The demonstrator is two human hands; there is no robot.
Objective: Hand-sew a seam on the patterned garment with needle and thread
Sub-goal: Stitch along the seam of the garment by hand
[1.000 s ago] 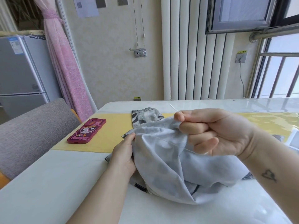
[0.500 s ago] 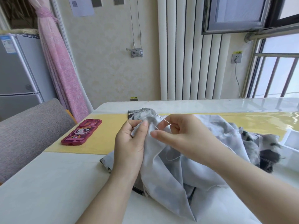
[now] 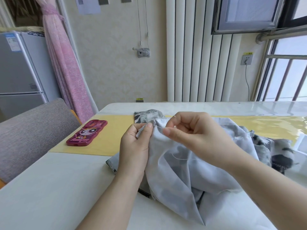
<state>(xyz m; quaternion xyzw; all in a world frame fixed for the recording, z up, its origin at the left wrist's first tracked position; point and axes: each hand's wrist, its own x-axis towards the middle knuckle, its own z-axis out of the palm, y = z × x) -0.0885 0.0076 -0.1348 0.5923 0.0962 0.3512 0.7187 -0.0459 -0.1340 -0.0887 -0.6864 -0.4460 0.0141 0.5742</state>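
The patterned garment [image 3: 179, 171] lies bunched on the white table [image 3: 49, 188], pale grey inside out with black-and-white print showing at its right and far edges. My left hand [image 3: 134, 146] pinches a fold of its upper edge between thumb and fingers. My right hand [image 3: 192, 131] is right beside it, fingertips curled at the same edge and pinching the needle, which is almost hidden. A loop of white thread [image 3: 179, 157] hangs on the cloth below my right hand.
A pink cartoon phone case [image 3: 87, 132] lies on the yellow mat [image 3: 113, 138] to the left. A grey chair back [image 3: 29, 131] stands at the table's left edge. A radiator and window are behind the table.
My right hand came down from its raised pull to the garment edge beside my left hand. My left hand shifted up to pinch the fold. The thread went slack into a loop.
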